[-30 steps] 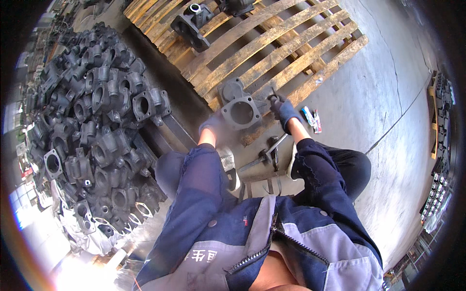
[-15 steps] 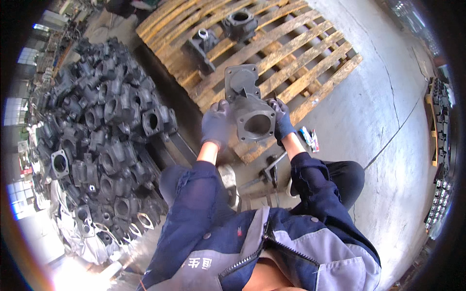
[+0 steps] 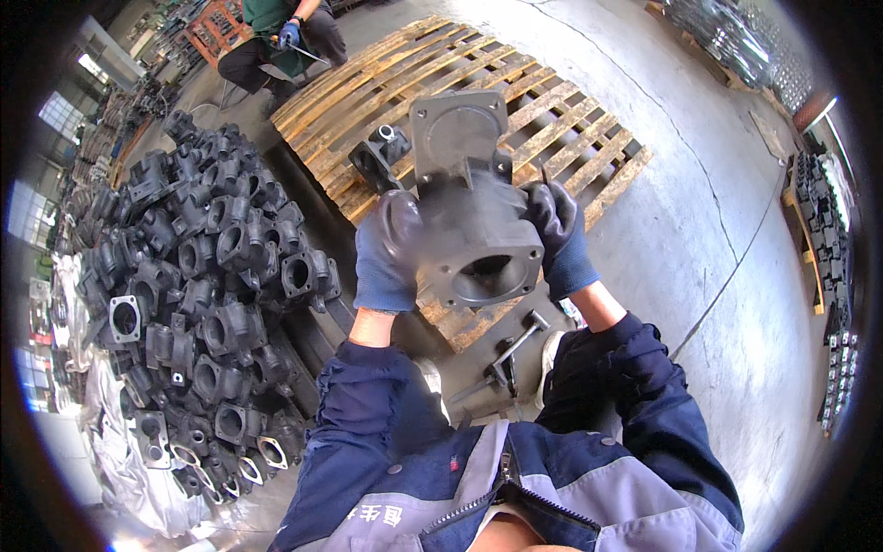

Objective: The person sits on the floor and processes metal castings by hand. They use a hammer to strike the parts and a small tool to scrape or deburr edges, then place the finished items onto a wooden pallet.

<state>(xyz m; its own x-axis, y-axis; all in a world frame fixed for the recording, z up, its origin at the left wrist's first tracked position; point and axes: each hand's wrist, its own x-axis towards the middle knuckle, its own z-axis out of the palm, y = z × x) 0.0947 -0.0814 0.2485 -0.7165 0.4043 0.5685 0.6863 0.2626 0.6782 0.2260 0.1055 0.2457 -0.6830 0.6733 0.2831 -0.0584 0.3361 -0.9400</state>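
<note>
Between my two gloved hands is a dark grey flanged metal casting [image 3: 474,207], held up above the near end of the wooden pallet [image 3: 607,175]. Its round-bored flange faces me, and a broader square flange with corner holes points away. My left hand [image 3: 391,248] is closed against the casting's left side. On the opposite side my right hand [image 3: 561,241] grips it with curled fingers. Both gloves are blue with dark coated fingers. A smaller-looking dark casting [image 3: 375,158] with a bright ring sits on the pallet just beyond my left hand.
At the left rises a large pile of similar castings [image 3: 207,248]. A hammer [image 3: 520,340] lies on the floor between my feet. Past the pallet's far left corner, a seated person [image 3: 285,41] in gloves holds a thin tool. Stacked parts [image 3: 832,276] line the right side.
The casting and both hands have come up closer to me and look larger. My view has tilted upward, bringing the seated person into sight. One pallet casting is now hidden behind the held one.
</note>
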